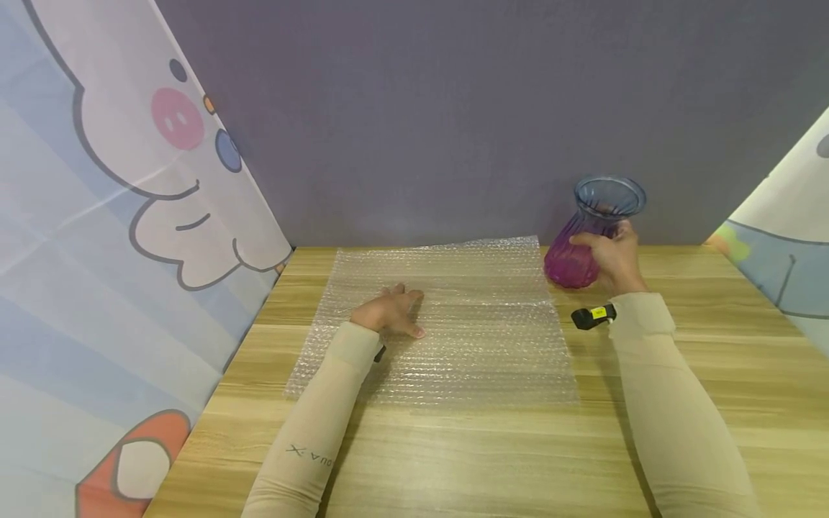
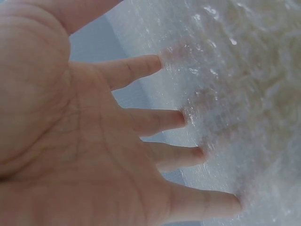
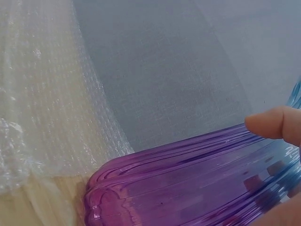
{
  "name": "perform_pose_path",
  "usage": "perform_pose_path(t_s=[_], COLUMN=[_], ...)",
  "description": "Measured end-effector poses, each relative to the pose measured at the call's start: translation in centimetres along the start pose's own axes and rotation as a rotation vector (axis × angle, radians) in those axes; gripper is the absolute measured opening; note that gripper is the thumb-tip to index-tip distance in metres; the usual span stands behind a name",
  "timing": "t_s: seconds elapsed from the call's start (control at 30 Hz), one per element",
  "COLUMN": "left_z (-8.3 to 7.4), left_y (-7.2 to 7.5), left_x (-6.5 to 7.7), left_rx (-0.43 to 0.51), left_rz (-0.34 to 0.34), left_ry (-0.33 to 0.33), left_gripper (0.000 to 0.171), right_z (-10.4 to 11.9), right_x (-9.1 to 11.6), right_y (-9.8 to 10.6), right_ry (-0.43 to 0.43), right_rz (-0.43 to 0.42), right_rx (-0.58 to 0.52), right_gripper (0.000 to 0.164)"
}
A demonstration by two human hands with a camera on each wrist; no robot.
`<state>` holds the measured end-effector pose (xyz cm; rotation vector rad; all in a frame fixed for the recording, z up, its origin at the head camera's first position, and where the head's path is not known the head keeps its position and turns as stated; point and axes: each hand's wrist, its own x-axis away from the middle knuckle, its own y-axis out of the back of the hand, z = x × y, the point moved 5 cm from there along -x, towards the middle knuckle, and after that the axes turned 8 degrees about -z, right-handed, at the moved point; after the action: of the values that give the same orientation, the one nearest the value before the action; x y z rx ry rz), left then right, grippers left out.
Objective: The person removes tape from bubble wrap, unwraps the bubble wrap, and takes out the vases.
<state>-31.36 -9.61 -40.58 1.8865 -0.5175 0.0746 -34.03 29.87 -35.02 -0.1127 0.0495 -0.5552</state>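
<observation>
A sheet of bubble wrap (image 1: pixel 479 324) lies spread over the wooden table. My left hand (image 1: pixel 391 313) is on its left half, fingers spread; in the left wrist view the straight fingertips (image 2: pixel 190 155) touch the clear film. At the right, my right hand (image 1: pixel 615 255) grips a ribbed glass vase (image 1: pixel 573 262) below its flared rim. The vase shades from blue at the mouth to purple-pink at the base, and leans with its mouth to the right. Its base is beside the wrap's right edge. The right wrist view shows the thumb and fingers (image 3: pixel 277 126) around the vase's neck.
Behind the wooden table (image 1: pixel 453 460) rises a grey panel (image 1: pixel 421 122) along the back edge. A cartoon-printed curtain (image 1: pixel 78 302) hangs at the left, with a similar printed cloth (image 1: pixel 793 237) at the right.
</observation>
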Motion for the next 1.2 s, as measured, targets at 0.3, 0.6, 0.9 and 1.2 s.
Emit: perform_pose_path(t_s=[0.3,0.6,0.9,1.2], left_z=[0.0,0.0,0.1,0.0], left_y=[0.1,-0.1,-0.1,0.0], left_x=[-0.1,-0.2,-0.1,-0.1], left_rx=[-0.006,-0.003,-0.008,-0.017], left_rz=[-0.003,0.002,0.004,0.0], left_ry=[-0.006,-0.001,-0.006,-0.014], left_gripper=[0.095,0.095,0.095,0.094], right_z=[0.1,0.1,-0.1,-0.3], right_x=[-0.7,-1.0,-1.7,-2.1], right_y=[-0.2,-0.4,-0.6,-0.7], right_ry=[-0.023,-0.04,-0.072,-0.046], right_rz=[0.004,0.029,0.056,0.077], right_rx=[0.051,0.097,0.118,0.116], right_gripper=[0.059,0.06,0.065,0.066])
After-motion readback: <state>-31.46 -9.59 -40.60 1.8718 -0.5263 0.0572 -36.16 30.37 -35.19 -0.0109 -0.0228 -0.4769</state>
